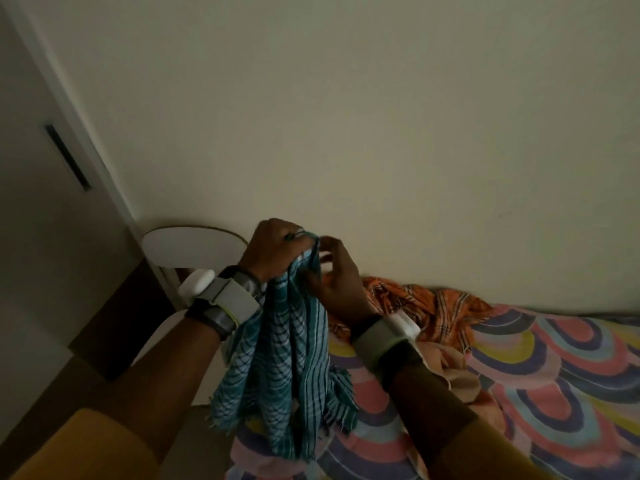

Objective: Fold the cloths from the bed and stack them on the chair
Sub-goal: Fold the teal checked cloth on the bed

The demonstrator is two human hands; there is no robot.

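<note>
A teal and white checked cloth (284,368) hangs bunched in the air over the bed's near edge. My left hand (273,247) grips its top edge, raised at mid-frame. Right beside it, my right hand (332,271) pinches the same top edge with its fingertips. An orange checked cloth (426,306) lies crumpled on the bed (540,382) by the wall, behind my right wrist. A pale pinkish cloth (450,365) lies next to it. The white chair (194,247) stands left of the bed, its rounded back showing behind my left wrist; the seat is mostly hidden by my arm.
The bed has a sheet of coloured arches and runs along a plain wall (381,116). A door (52,202) with a dark handle stands at the left. A dark brown panel (117,323) sits between door and chair.
</note>
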